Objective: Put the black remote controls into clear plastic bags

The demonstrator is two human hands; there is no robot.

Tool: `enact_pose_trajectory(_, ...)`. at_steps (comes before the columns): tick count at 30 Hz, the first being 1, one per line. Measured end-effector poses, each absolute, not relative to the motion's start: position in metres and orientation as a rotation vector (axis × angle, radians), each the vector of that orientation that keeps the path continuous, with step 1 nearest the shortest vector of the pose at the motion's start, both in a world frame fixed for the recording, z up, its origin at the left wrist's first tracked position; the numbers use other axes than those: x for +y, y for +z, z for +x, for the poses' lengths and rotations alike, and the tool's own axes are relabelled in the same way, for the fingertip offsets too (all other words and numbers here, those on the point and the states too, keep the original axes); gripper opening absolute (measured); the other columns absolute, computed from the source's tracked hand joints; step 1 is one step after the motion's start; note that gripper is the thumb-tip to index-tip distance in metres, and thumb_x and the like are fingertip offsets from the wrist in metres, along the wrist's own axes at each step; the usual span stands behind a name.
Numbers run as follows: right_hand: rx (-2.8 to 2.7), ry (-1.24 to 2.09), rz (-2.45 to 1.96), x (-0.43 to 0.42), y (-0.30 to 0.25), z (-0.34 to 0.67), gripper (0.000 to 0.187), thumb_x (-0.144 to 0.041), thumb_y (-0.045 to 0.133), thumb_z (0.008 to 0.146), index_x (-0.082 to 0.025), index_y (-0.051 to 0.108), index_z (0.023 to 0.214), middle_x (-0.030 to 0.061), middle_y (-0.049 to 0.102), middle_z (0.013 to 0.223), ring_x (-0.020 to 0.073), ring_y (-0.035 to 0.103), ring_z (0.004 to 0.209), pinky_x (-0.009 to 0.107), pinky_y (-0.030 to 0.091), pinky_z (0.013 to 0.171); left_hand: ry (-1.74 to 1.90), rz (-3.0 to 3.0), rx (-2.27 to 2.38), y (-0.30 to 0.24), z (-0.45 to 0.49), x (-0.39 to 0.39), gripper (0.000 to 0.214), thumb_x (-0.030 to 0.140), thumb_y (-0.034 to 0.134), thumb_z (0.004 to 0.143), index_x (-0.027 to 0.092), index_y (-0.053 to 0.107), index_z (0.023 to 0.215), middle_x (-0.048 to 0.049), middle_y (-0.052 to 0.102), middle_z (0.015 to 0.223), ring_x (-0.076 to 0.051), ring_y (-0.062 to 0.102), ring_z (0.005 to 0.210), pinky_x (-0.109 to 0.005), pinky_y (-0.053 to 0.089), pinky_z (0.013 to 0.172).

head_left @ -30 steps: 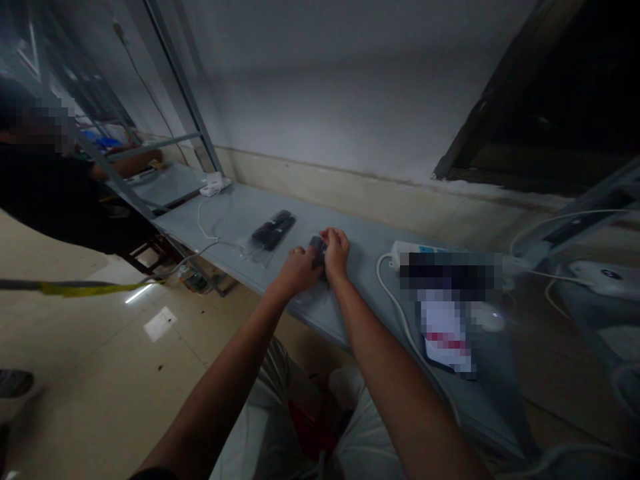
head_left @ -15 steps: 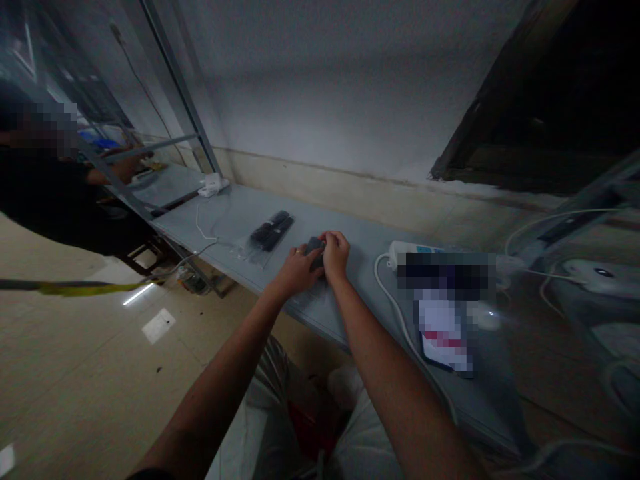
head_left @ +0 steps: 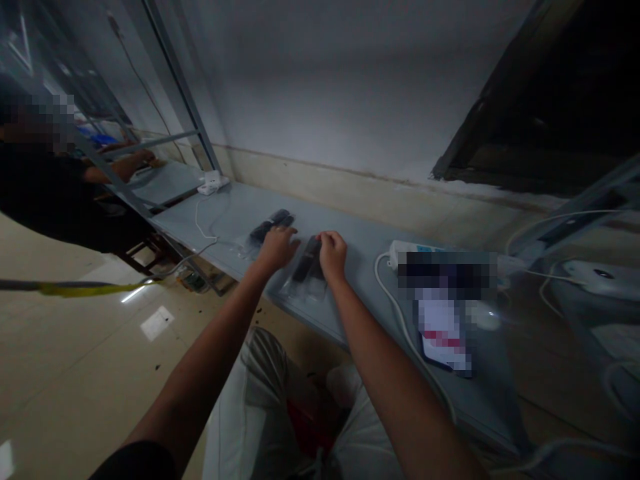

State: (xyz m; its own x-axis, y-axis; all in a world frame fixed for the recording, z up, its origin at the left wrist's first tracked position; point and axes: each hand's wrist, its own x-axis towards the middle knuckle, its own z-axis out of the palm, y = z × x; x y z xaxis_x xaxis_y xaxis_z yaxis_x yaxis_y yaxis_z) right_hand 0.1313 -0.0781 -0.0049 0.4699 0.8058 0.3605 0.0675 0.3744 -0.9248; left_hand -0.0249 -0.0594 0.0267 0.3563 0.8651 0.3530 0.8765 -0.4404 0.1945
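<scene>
My right hand [head_left: 333,255] is closed at the upper right edge of a clear plastic bag with a flat dark item [head_left: 306,261] inside, which lies on the grey bench [head_left: 360,243]. Its fingertips are curled at the bag's top; the exact pinch is partly hidden. My left hand [head_left: 280,248] is off that bag, its fingers loosely apart. It reaches over the near side of a second clear bag holding black bundled items [head_left: 276,219], perhaps cables. Whether it touches that bag I cannot tell.
A white power strip [head_left: 400,253] with a white cord lies to the right, near a phone [head_left: 443,333]. A white adapter [head_left: 213,181] sits at the bench's far left. Beyond a metal frame [head_left: 175,67], another person [head_left: 45,193] works. A yellow-and-grey cable [head_left: 90,288] crosses the left.
My left hand has let go of the nearer bagged item and moved left to the other bag. My right hand stays at the nearer bag, which now shows more fully.
</scene>
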Motion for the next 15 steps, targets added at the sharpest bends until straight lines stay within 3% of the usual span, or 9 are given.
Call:
enact_pose_trajectory(4,-1.086,0.523,-1.102,-0.081,-0.007,0.129,0.021,-0.027,0.048,0.085,-0.02,0.062,0.072,0.0011,0.066,0.074,0.0161,0.062,0.078,0.028,0.045,0.078,-0.436,-2.258,-1.913,0.03,-0.059,-0.027,0.046,0.041,0.056,0.09,0.014,0.06,0.127,-0.0214,0.064,0.123,-0.035,0.057,0.119,-0.046,0.043,0.101)
enact_pose_trajectory(7,-1.178,0.455,-1.109,-0.083,-0.007,0.128,0.021,-0.028,0.049,0.087,-0.02,0.062,0.073,0.0017,0.067,0.075,0.0173,0.062,0.08,0.03,0.045,0.08,-0.292,-2.25,-2.07,0.027,-0.074,-0.018,0.053,0.047,0.055,0.09,0.012,0.054,0.13,-0.0228,0.065,0.12,-0.035,0.061,0.111,-0.043,0.046,0.093)
enact_pose_trajectory(15,-1.437,0.376,-1.083,-0.09,-0.004,0.122,0.018,-0.024,0.048,0.089,-0.021,0.061,0.077,0.0039,0.067,0.079,0.0196,0.063,0.083,0.033,0.046,0.083,-0.319,-2.213,-2.08,0.027,-0.065,-0.02,0.04,0.033,0.058,0.086,0.012,0.055,0.121,-0.0219,0.064,0.119,-0.034,0.06,0.113,-0.041,0.045,0.095)
